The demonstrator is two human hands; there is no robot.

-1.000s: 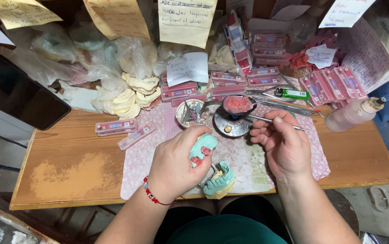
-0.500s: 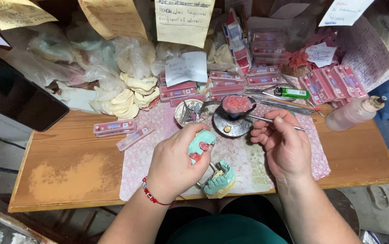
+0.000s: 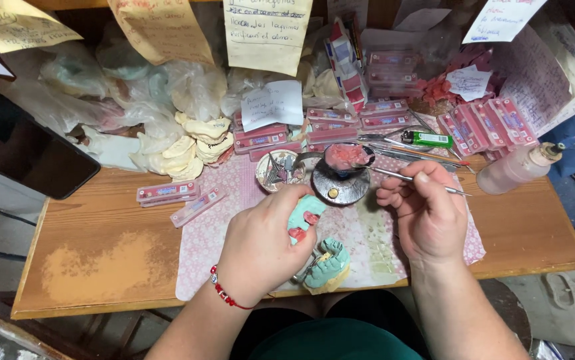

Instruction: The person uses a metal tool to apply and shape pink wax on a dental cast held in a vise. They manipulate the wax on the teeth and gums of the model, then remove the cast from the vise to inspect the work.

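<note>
- Little has shifted since the earlier frame: both hands keep their places, the metal tool's tip remaining at the dish.
- Wooden table point(image 3: 94, 233): carries a patterned pink mat point(image 3: 201, 233) under the work.
- Left hand point(image 3: 261, 247): closed around a green dental cast point(image 3: 304, 217) with pink wax, held above the mat.
- Right hand point(image 3: 424, 213): pinches a thin metal tool point(image 3: 401, 177), tip reaching a dark dish of pink wax point(image 3: 344, 160).
- Second green cast point(image 3: 326, 265): rests at the near table edge.
</note>
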